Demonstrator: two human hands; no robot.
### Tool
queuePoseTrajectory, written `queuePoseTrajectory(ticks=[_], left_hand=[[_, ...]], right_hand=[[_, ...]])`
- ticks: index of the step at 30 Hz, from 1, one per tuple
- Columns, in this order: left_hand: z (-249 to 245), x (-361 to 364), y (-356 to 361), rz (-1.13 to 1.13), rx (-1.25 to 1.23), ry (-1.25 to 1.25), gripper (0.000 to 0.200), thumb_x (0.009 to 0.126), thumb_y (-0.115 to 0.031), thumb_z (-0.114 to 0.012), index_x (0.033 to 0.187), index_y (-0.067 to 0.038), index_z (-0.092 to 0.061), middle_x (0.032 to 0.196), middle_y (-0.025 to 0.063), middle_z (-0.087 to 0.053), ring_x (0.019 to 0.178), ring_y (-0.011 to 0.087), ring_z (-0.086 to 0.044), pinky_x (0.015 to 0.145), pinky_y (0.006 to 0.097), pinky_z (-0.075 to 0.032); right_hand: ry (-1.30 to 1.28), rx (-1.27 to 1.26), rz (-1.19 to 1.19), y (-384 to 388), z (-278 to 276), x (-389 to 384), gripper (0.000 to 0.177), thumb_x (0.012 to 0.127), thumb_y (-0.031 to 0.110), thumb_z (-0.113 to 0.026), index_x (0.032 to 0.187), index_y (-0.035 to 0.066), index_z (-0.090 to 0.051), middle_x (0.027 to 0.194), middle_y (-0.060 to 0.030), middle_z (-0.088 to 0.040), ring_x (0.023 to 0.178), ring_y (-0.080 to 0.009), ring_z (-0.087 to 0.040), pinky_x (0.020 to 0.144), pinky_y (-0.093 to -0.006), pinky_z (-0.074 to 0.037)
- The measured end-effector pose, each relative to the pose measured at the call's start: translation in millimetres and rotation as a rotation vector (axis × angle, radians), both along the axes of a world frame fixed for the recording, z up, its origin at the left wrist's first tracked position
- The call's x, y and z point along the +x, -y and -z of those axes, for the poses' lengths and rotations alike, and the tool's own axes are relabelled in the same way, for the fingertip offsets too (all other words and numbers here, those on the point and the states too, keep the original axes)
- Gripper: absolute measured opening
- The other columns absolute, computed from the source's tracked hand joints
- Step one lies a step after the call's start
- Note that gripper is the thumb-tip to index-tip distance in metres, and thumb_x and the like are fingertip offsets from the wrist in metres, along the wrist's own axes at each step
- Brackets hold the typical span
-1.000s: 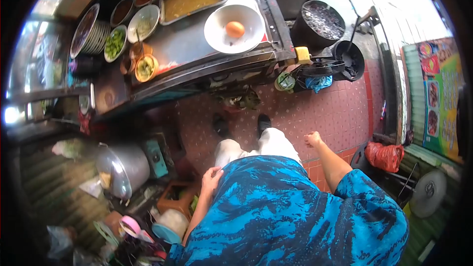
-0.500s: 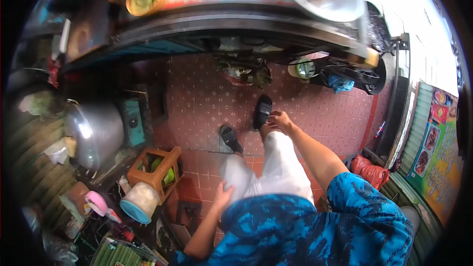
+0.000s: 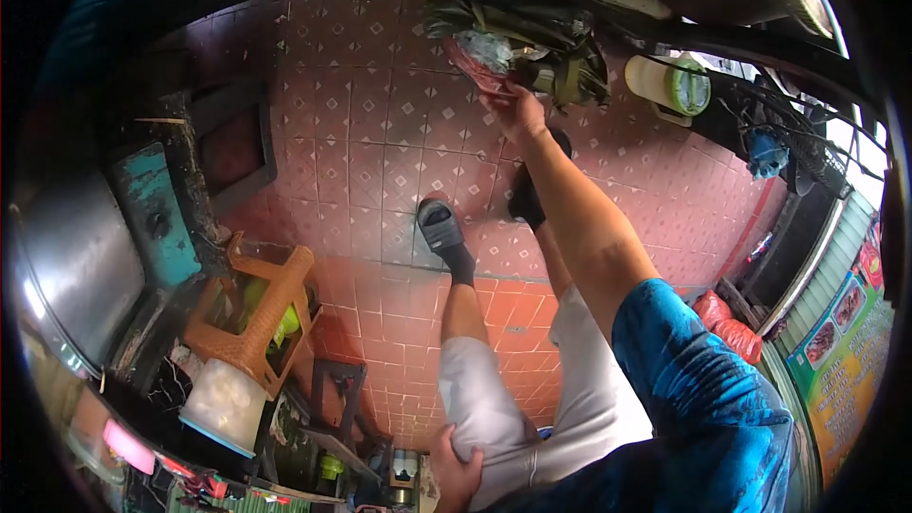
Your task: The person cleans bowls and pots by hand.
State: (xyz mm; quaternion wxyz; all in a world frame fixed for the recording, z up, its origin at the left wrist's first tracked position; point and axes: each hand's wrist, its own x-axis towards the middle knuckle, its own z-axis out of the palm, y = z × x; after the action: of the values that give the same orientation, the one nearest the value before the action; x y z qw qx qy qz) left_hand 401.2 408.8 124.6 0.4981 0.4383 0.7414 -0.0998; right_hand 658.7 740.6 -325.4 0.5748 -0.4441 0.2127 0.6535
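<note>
My right hand point(image 3: 516, 114) reaches down to the floor under the counter, its fingers closed at the edge of a red and clear plastic bag point(image 3: 480, 55). What the bag contains is hard to make out. Against and behind it lies a bundle of long green leaves point(image 3: 575, 71), some of them folded. My left hand point(image 3: 457, 467) rests on my thigh near the knee, fingers apart and nothing in them.
An orange-brown plastic stool point(image 3: 252, 318) stands at the left, beside a tub with a pale lid point(image 3: 226, 404) and a large metal pot point(image 3: 76, 261). A green-lidded container point(image 3: 674, 85) sits at the upper right, and red plastic bags point(image 3: 730, 328) lie at the right.
I have bent lower and the counter top has left the view. My right hand has moved from beside my leg to the plastic bag. My left hand stays on my leg.
</note>
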Motion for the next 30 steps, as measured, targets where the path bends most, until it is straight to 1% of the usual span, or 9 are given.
queuePoseTrajectory(ticks=[1, 4, 8, 12, 14, 16, 20, 26, 30], left_hand=[[-4, 5, -8, -0.014, -0.038, -0.011, 0.054, 0.070, -0.014, -0.066, 0.117, 0.000, -0.046, 0.113, 0.0229, -0.051, 0.105, 0.0392, -0.049, 0.092, 0.0440, -0.038], [-1, 6, -6, -0.036, -0.058, -0.026, 0.054, 0.070, -0.015, -0.065, 0.118, 0.001, -0.046, 0.113, 0.0231, -0.051, 0.105, 0.0390, -0.049, 0.092, 0.0444, -0.037], [-5, 6, -6, -0.036, -0.064, -0.031, 0.055, 0.070, -0.016, -0.065, 0.118, 0.000, -0.046, 0.113, 0.0230, -0.051, 0.105, 0.0393, -0.049, 0.092, 0.0445, -0.037], [-6, 6, -9, -0.045, -0.064, -0.031, 0.055, 0.070, -0.016, -0.065, 0.119, 0.000, -0.045, 0.113, 0.0228, -0.050, 0.106, 0.0393, -0.049, 0.092, 0.0437, -0.037], [-7, 4, -6, -0.051, -0.048, -0.024, 0.055, 0.070, -0.016, -0.065, 0.119, 0.000, -0.044, 0.113, 0.0227, -0.050, 0.106, 0.0390, -0.048, 0.093, 0.0434, -0.037], [-9, 2, -5, -0.050, -0.026, -0.018, 0.055, 0.070, -0.016, -0.065, 0.119, 0.000, -0.044, 0.114, 0.0227, -0.049, 0.107, 0.0387, -0.048, 0.093, 0.0432, -0.037], [-4, -9, -1, 0.008, 0.056, 0.048, 0.055, 0.071, -0.016, -0.065, 0.120, 0.000, -0.044, 0.116, 0.0226, -0.049, 0.108, 0.0381, -0.047, 0.094, 0.0426, -0.037], [6, -33, 9, 0.087, 0.119, 0.102, 0.054, 0.071, -0.016, -0.066, 0.119, 0.000, -0.045, 0.113, 0.0229, -0.051, 0.107, 0.0390, -0.049, 0.092, 0.0430, -0.039], [0, -41, -5, 0.157, 0.117, 0.075, 0.053, 0.071, -0.018, -0.066, 0.118, -0.002, -0.047, 0.112, 0.0228, -0.054, 0.104, 0.0395, -0.052, 0.090, 0.0431, -0.042]], right_hand=[[-0.023, 0.031, 0.102, -3, 3, 0, 0.021, 0.089, 0.006, -0.045, 0.108, -0.001, -0.047, 0.112, -0.0183, -0.053, 0.101, -0.0356, -0.056, 0.084, -0.0553, -0.049], [0.101, 0.083, 0.106, -9, 2, 1, 0.024, 0.088, 0.006, -0.045, 0.109, -0.003, -0.046, 0.115, -0.0217, -0.051, 0.108, -0.0393, -0.052, 0.088, -0.0556, -0.048], [0.030, -0.015, 0.091, -5, 17, 11, 0.026, 0.082, -0.001, -0.039, 0.106, -0.009, -0.045, 0.110, -0.0240, -0.053, 0.100, -0.0408, -0.057, 0.086, -0.0544, -0.050], [0.102, 0.005, -0.016, 32, 6, 33, 0.027, 0.078, -0.003, -0.038, 0.103, -0.011, -0.044, 0.106, -0.0254, -0.054, 0.092, -0.0408, -0.060, 0.084, -0.0549, -0.050], [0.008, -0.002, 0.013, 65, 20, 43, 0.024, 0.080, -0.001, -0.040, 0.102, -0.010, -0.044, 0.097, -0.0238, -0.055, 0.083, -0.0409, -0.061, 0.076, -0.0507, -0.054], [0.081, -0.054, -0.037, 81, -45, 37, 0.020, 0.081, 0.000, -0.040, 0.097, -0.011, -0.045, 0.094, -0.0248, -0.056, 0.078, -0.0415, -0.062, 0.075, -0.0515, -0.054], [0.027, -0.109, -0.067, 153, -27, 43, 0.018, 0.082, -0.001, -0.040, 0.095, -0.012, -0.046, 0.093, -0.0279, -0.057, 0.076, -0.0405, -0.062, 0.075, -0.0518, -0.053], [0.051, -0.177, -0.017, 206, -104, 48, 0.017, 0.081, -0.002, -0.040, 0.096, -0.006, -0.047, 0.080, -0.0191, -0.057, 0.066, -0.0336, -0.063, 0.067, -0.0439, -0.058], [0.045, -0.153, 0.133, 242, -174, 52, 0.018, 0.080, -0.006, -0.039, 0.096, -0.005, -0.047, 0.084, -0.0176, -0.055, 0.075, -0.0293, -0.061, 0.072, -0.0424, -0.057]])
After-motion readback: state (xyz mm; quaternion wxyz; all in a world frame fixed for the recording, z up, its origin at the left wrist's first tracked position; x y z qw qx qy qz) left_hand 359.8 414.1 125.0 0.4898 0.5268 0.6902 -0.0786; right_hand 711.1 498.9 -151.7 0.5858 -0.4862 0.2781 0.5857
